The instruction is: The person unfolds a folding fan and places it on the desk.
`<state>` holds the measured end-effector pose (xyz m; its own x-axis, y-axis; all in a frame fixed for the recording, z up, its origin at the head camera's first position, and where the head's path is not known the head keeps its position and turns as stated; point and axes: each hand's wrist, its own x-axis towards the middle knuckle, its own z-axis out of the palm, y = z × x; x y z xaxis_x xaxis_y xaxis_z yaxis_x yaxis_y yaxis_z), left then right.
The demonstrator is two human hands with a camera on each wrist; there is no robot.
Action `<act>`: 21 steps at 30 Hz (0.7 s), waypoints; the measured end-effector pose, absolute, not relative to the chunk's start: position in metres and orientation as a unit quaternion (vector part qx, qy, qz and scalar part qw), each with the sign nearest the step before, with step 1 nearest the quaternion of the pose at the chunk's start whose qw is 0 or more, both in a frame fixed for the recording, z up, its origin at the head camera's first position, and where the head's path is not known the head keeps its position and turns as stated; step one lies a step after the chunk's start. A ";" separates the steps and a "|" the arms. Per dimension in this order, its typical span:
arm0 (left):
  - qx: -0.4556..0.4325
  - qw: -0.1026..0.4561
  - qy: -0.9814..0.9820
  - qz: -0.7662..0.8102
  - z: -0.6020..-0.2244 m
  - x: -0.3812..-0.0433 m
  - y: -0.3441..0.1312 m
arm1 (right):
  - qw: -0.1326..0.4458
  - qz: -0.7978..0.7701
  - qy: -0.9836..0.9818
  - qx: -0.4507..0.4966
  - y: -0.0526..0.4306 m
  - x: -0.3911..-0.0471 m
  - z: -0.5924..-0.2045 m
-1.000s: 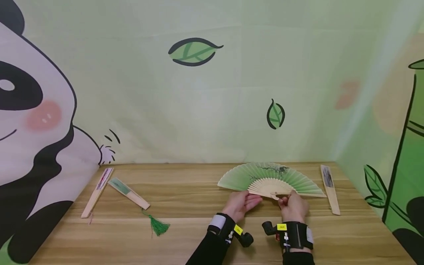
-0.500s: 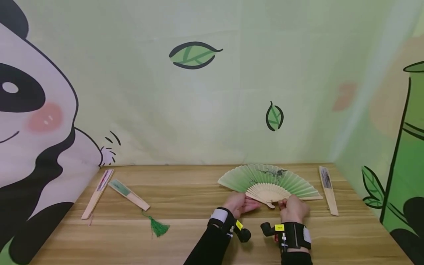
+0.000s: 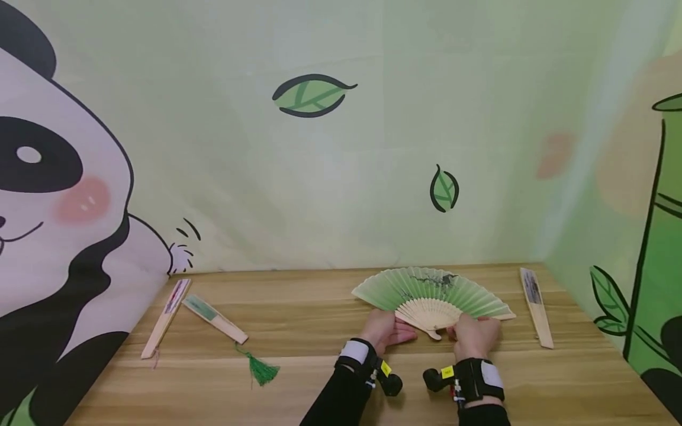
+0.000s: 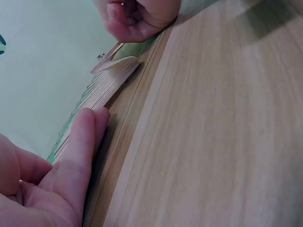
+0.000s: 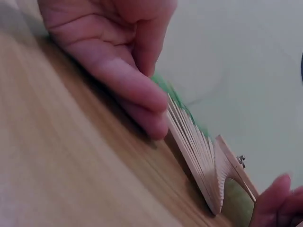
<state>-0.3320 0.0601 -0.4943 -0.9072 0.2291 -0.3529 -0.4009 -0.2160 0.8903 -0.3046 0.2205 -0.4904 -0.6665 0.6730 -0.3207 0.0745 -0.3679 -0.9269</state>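
A pale green folding fan (image 3: 426,287), spread wide with light wooden ribs and a dark branch print, lies between both hands in the head view. My left hand (image 3: 380,331) holds its left outer rib, fingers extended along the underside and thumb on the far side, as the left wrist view shows. On the other side, my right hand (image 3: 474,337) pinches the right outer rib with curled fingers. The pivot end points toward me, between the hands. In the right wrist view the rib sticks (image 5: 194,142) stand fanned out, with a small metal pin at the pivot.
Two folded fans lie at the left: a pink-and-white one (image 3: 166,319) and a green one (image 3: 215,316) with a green tassel (image 3: 263,371). Another folded fan (image 3: 537,307) lies at the right. A printed panda backdrop (image 3: 319,195) rises behind the wooden table (image 3: 298,378).
The fan's pivot end has come toward me and slightly left, and its right tip has drawn in a little. Both hands keep their hold; the head view has shifted slightly.
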 end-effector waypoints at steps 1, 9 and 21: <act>-0.072 0.197 0.591 0.779 -0.494 -0.331 0.061 | 0.197 0.742 -0.531 -0.358 0.221 -0.304 -0.490; -0.100 0.174 0.574 0.794 -0.493 -0.324 0.067 | 0.202 0.711 -0.543 -0.400 0.223 -0.306 -0.489; -0.159 0.155 0.582 0.782 -0.478 -0.320 0.075 | 0.171 0.602 -0.595 -0.504 0.219 -0.315 -0.481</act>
<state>-0.3202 0.0750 -0.4783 -0.9012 0.0566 -0.4298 -0.4279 -0.2739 0.8613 -0.3154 0.2188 -0.4808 -0.4326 0.8064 -0.4032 0.3937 -0.2333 -0.8891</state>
